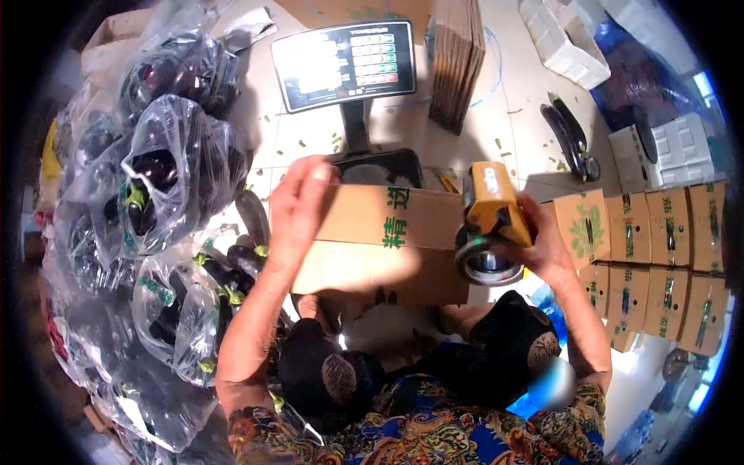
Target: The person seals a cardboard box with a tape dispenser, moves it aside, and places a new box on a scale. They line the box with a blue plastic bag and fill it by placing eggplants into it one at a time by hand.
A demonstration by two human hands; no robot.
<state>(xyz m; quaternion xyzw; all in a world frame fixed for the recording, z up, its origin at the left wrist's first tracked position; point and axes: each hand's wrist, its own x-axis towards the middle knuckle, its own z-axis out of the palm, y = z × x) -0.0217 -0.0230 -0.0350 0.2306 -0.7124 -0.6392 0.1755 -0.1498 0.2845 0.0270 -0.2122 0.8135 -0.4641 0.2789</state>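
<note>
A cardboard box [356, 267] with green printed characters lies across in front of me, close above my knees. At its upper left corner is my left hand [304, 198], fingers bent around the edge and thumb along the top. My right hand [539, 240] is wrapped around a yellow tape dispenser [493, 190] at the box's right end. The dispenser's round roll [490, 263] overlaps the box's edge in this view. Behind the box stands a weighing scale, its black platform [380, 167] partly hidden and its display [345, 66] facing me.
Clear plastic bags of eggplants [174, 174] pile up at left, with loose eggplants [232, 267] beside them. Packed printed boxes [666, 263] are stacked at right. Flattened cartons [457, 66] stand behind the scale. Two long eggplants [570, 136] and white foam boxes [564, 46] lie farther right.
</note>
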